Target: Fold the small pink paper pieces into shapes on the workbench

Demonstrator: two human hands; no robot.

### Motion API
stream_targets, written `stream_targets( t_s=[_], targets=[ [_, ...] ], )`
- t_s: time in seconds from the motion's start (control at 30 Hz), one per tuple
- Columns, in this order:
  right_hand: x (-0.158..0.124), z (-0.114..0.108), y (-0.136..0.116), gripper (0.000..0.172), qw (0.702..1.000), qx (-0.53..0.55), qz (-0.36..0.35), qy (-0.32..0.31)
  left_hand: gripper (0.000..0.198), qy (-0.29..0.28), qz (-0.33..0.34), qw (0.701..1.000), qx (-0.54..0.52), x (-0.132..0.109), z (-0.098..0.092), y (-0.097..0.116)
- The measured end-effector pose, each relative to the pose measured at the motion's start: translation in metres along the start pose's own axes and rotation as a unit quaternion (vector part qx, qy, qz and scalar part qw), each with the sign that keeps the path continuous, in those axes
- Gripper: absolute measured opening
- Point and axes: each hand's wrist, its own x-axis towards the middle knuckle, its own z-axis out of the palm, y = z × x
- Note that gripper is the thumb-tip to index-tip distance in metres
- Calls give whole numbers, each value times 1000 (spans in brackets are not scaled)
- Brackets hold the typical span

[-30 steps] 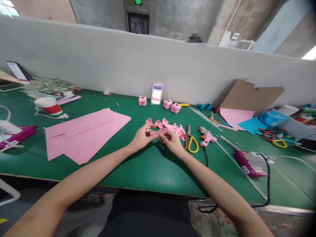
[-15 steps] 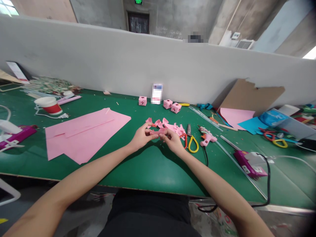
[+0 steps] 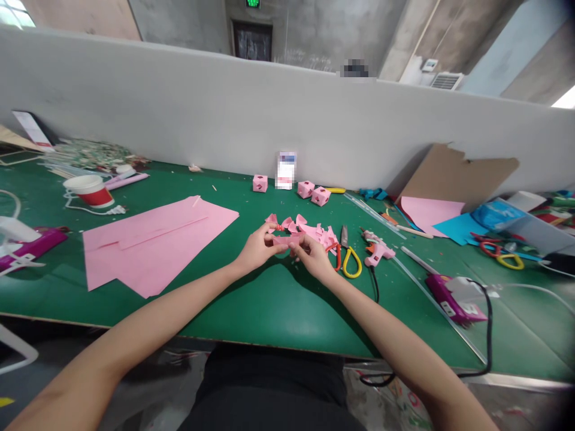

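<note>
Both my hands meet over the middle of the green table (image 3: 278, 305). My left hand (image 3: 258, 248) and my right hand (image 3: 312, 256) pinch a small folded pink paper piece (image 3: 287, 240) between their fingertips. Just behind them lies a heap of pink paper scraps (image 3: 314, 230). Three small pink paper cubes (image 3: 259, 183) stand further back near the wall. A large pink paper sheet (image 3: 153, 242) lies flat to the left of my left arm.
Yellow-handled scissors (image 3: 350, 260) and a pink glue gun (image 3: 376, 248) lie right of my right hand. A purple power strip (image 3: 453, 296) with a black cable sits at the right. A red paper cup (image 3: 90, 190) is far left; cardboard (image 3: 453, 173) leans on the wall.
My fingers have shifted slightly on the pink paper piece; the hands stay in the same spot.
</note>
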Motion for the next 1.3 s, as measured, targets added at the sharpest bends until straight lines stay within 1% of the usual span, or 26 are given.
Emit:
stream_targets(
  t_s=[0.2,0.37,0.47,0.53,0.7,0.8,0.9,1.0,1.1,1.3],
  targets=[
    [-1,-2,-5,36,998,-55,-28,2,53,-11,-27,997,-77,1,0,4],
    [-1,-1,-6,36,996,-77,-36,22,55,-12,-19,995,-96,1,4,-2],
    [0,-2,-2,37,997,-70,-22,29,57,-22,-24,993,-117,2,5,-5],
    [0,-3,0,37,998,-55,-7,30,59,-22,-34,990,-135,1,5,-3],
    [-1,-3,-2,36,1000,-18,-4,20,56,-24,-46,989,-141,-3,4,11],
    [-2,-3,-7,38,1000,-21,-15,8,57,-23,-59,986,-151,-4,4,16],
    [-3,-3,-9,37,999,-37,-29,10,59,-18,-67,986,-148,-4,5,16],
    [-4,-3,-10,36,997,-61,-41,30,62,-8,-60,989,-135,-4,7,11],
    [-3,-3,-9,36,996,-72,-39,42,62,-12,-56,990,-127,-3,7,9],
    [-3,-3,-11,36,996,-73,-33,44,63,-15,-65,987,-147,-4,6,14]
  ],
)
